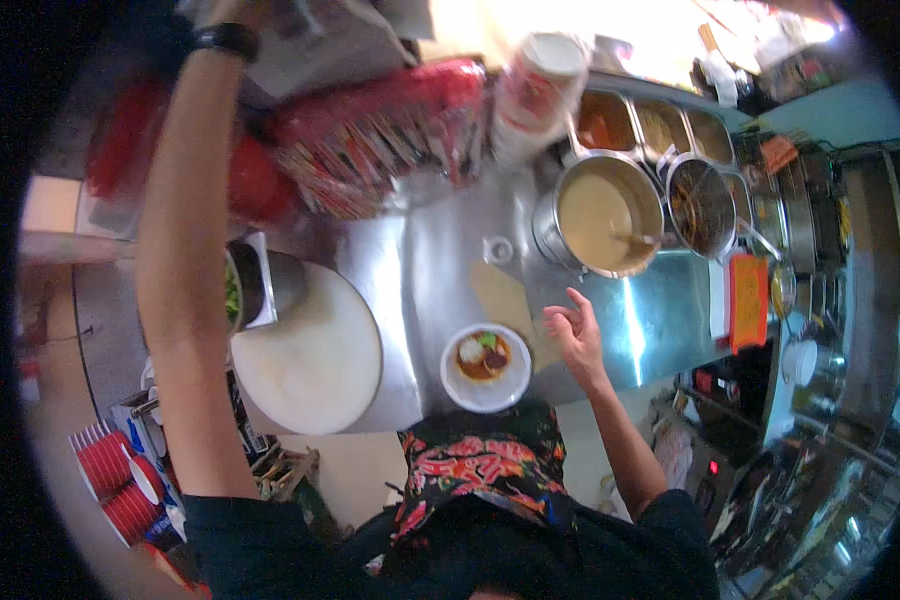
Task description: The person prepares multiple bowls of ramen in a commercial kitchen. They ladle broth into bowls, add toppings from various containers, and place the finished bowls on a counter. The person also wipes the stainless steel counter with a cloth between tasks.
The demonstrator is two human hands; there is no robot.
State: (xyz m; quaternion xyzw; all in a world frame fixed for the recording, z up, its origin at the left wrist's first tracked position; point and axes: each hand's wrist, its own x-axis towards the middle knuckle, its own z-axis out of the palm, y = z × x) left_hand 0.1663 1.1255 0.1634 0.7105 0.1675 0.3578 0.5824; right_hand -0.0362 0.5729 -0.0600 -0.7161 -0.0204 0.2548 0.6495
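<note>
My right hand [576, 337] hovers over the steel counter [450, 262], fingers apart and holding nothing. Just left of it stands a white bowl [450, 386] containing brown sauce, a pale dollop, a dark dollop and a green leaf. A flat tan piece [501, 291] lies behind the bowl. My left arm reaches far up and left; only part of my left hand [229, 10] shows at the top edge, above a black wristband [227, 39]. Its fingers are blurred or cut off, beside a greyish-white bag [322, 45].
A pot of creamy liquid [544, 232] and a dark-filled pot [726, 240] stand right, before steel food pans [634, 120]. Wrapped chopsticks [375, 161] and bagged white cups [536, 90] are behind. A round white board [315, 360] lies left. A forearm, seemingly another person's [75, 247], shows far left.
</note>
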